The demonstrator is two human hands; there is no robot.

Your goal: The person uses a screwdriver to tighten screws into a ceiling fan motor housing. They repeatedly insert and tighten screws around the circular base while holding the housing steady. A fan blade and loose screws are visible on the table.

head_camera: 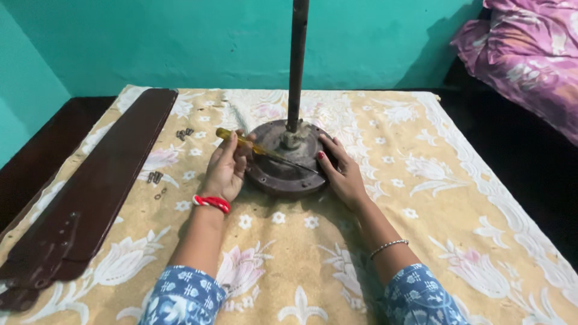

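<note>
- A round brown fan motor (283, 171) is seen lying flat on a bed, on a tan cloth (421, 241) with white and pink flowers.
- A dark rod (296, 60) is stuck upright in the middle of the motor and is cut off by the top edge.
- The motor is held between the two hands, one on each side.
- A screwdriver (259, 147) with a yellow handle is gripped in the left hand (226, 171). The fingers are curled around the handle.
- The metal shaft of the screwdriver is laid slanting across the top of the motor, with its tip pointed toward the right hand.
- The right hand (343, 174) is spread open and pressed flat against the right rim of the motor. Nothing is pinched in it.
- A red and white band (212, 203) is worn on the left wrist, and a thin silver bracelet (388, 245) on the right wrist.
- Blue and white sleeves (183, 298) are seen at the bottom edge.
- Long dark brown fan blades (96, 192) are stacked on the left side of the cloth, well apart from the motor.
- Small screws (183, 133) are scattered on the cloth between the blades and the left hand.
- A pink blanket (530, 54) is seen at the top right.
- A teal wall (180, 42) is seen behind the bed.
</note>
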